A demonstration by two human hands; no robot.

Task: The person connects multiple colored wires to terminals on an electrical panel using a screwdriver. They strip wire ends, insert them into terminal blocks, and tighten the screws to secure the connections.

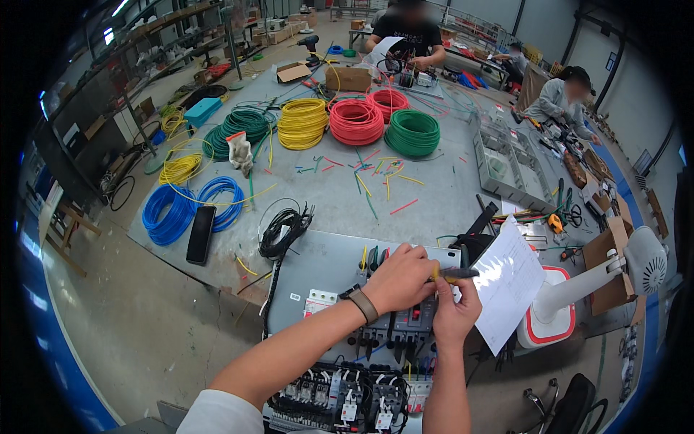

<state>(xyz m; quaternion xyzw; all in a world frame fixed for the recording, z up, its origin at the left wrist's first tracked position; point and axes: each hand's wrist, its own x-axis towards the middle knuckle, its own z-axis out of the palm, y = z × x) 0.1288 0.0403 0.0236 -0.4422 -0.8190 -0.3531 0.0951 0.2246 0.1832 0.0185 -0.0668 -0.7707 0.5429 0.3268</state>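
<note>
My left hand [401,281], with a watch on its wrist, is over the upper part of a grey metal mounting panel [289,278]. Its fingers are curled inward; what they hold, if anything, is hidden. Close against it, my right hand [457,311] pinches a slim black-and-yellow hand tool [460,274], whose dark end points right. The tool's exact kind is unclear. Below the hands sits a black circuit breaker [414,322], partly covered. A white breaker [319,301] is left of it, under my left forearm. Contactors and wiring [347,394] fill the panel's near part.
Blue wire coils [168,215], a phone [201,235] and a black cable bundle [283,230] lie left. Yellow [302,124], red [356,121] and green [412,133] coils stand beyond. Paper sheets [510,278] and a white desk fan [553,307] flank the right. Two co-workers sit farther off.
</note>
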